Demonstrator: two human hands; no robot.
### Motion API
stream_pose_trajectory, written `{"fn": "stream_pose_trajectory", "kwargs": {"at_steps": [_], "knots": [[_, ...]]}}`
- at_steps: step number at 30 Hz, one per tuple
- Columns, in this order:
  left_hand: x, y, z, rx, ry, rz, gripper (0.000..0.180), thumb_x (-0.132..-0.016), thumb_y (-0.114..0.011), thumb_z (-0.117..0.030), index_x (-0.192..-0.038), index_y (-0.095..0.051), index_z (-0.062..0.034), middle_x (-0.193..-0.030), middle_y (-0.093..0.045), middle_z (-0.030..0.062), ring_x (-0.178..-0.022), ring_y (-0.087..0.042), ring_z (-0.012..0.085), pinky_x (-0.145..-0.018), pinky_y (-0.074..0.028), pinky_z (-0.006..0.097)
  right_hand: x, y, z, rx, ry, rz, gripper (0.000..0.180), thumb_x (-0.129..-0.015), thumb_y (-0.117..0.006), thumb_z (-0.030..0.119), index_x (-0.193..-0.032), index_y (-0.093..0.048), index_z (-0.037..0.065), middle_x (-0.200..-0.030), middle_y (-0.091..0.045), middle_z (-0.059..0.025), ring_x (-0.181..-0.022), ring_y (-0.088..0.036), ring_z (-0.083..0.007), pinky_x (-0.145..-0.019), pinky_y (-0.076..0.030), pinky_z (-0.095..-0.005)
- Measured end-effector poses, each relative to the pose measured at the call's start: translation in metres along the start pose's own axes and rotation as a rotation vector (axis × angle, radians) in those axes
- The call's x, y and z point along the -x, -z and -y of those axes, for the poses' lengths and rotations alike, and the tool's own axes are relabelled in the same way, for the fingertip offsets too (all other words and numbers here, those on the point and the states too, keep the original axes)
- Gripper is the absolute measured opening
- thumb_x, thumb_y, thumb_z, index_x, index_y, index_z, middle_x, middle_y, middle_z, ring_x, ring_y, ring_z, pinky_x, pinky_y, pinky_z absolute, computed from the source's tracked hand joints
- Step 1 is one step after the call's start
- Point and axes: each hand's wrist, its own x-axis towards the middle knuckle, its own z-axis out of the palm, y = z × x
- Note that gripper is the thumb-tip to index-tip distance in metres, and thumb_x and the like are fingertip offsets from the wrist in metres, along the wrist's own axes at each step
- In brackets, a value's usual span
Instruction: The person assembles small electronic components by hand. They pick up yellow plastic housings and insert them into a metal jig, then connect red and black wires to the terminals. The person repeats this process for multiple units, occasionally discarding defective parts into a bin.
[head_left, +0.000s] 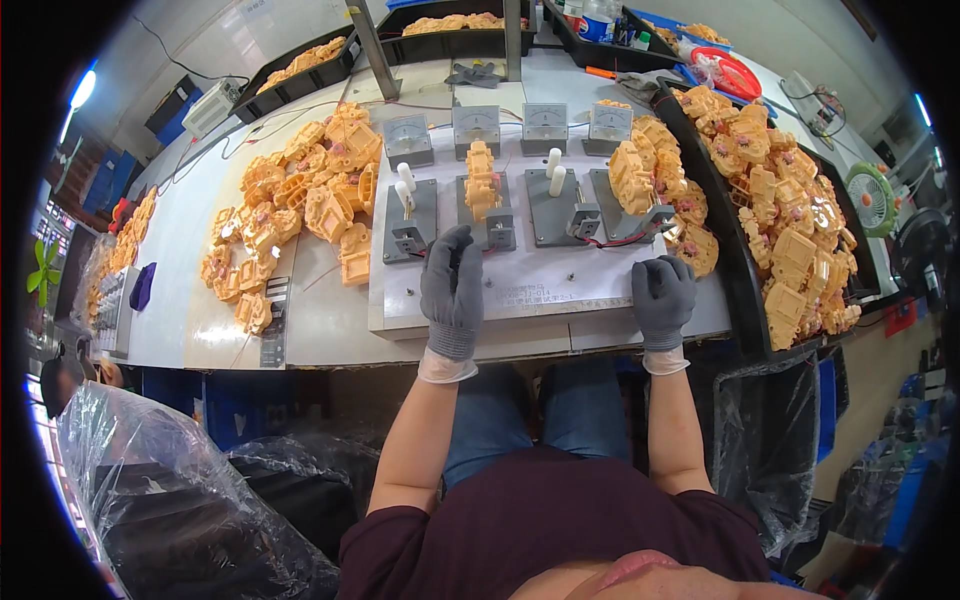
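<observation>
Both my hands wear grey gloves with pale cuffs showing at the wrists. My left hand (452,295) lies over the front of a white test board (540,295), fingers stretched forward and slightly bent, nothing visible in them. Just ahead of it, a tan plastic housing (481,178) stands upright on a grey clamp fixture (500,232). My right hand (664,298) is curled closed at the board's right front; its fingertips are hidden. Beyond it, another tan housing (631,178) sits on the rightmost fixture (655,218). White pegs (556,172) rise from the fixtures without housings.
Several analog meters (476,128) line the board's back. Loose tan housings (325,195) are heaped on the left. A black tray (745,300) full of housings stands at right, near a green fan (871,200). More black trays (455,42) stand behind metal posts (374,50).
</observation>
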Motion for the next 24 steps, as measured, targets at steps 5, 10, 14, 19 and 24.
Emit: {"fn": "stream_pose_trajectory", "kwargs": {"at_steps": [5,10,14,19,24], "knots": [[-0.0001,0.0001,0.0002,-0.011,-0.009,0.002,0.025,-0.091,-0.053,-0.009,-0.113,-0.056,0.0023,-0.099,-0.058,0.0063,-0.084,-0.053,0.0088,-0.075,-0.045,0.022,0.0011,-0.0012,-0.0027,-0.018,0.001,0.002,0.011,-0.070,-0.071,0.011,-0.069,-0.062,0.006,-0.072,-0.060,-0.0071,-0.070,-0.057,-0.0253,-0.063,-0.046,-0.0368],[-0.0003,0.0009,0.0017,-0.018,-0.014,0.013,0.027,-0.091,-0.053,-0.011,-0.115,-0.056,0.0017,-0.099,-0.058,0.0056,-0.084,-0.053,0.0085,-0.073,-0.046,0.022,0.0001,0.0000,-0.0013,-0.020,0.000,0.007,0.011,-0.070,-0.071,0.012,-0.068,-0.062,0.006,-0.072,-0.060,-0.0067,-0.069,-0.056,-0.0250,-0.063,-0.045,-0.0369],[0.0000,0.0013,0.0026,-0.026,-0.034,0.002,0.026,-0.091,-0.053,-0.010,-0.115,-0.056,0.0015,-0.099,-0.058,0.0056,-0.084,-0.053,0.0084,-0.073,-0.046,0.021,-0.0004,0.0004,-0.0003,-0.016,0.000,0.014,0.011,-0.071,-0.071,0.013,-0.068,-0.061,0.007,-0.072,-0.059,-0.0061,-0.068,-0.055,-0.0248,-0.063,-0.045,-0.0371],[0.0008,-0.0005,-0.0015,-0.009,0.019,-0.002,0.025,-0.091,-0.053,-0.008,-0.114,-0.056,0.0015,-0.100,-0.058,0.0066,-0.085,-0.053,0.0089,-0.076,-0.045,0.022,0.0008,-0.0002,-0.0020,-0.007,-0.002,0.009,0.012,-0.071,-0.071,0.013,-0.069,-0.061,0.007,-0.072,-0.059,-0.0063,-0.069,-0.055,-0.0252,-0.063,-0.045,-0.0373],[0.0005,-0.0002,-0.0009,-0.018,0.013,0.000,0.024,-0.091,-0.053,-0.008,-0.113,-0.056,0.0016,-0.099,-0.058,0.0061,-0.086,-0.052,0.0088,-0.077,-0.045,0.022,0.0010,-0.0007,-0.0033,-0.016,0.004,0.013,0.011,-0.071,-0.071,0.013,-0.070,-0.062,0.006,-0.073,-0.060,-0.0074,-0.070,-0.056,-0.0259,-0.064,-0.045,-0.0377]]}}
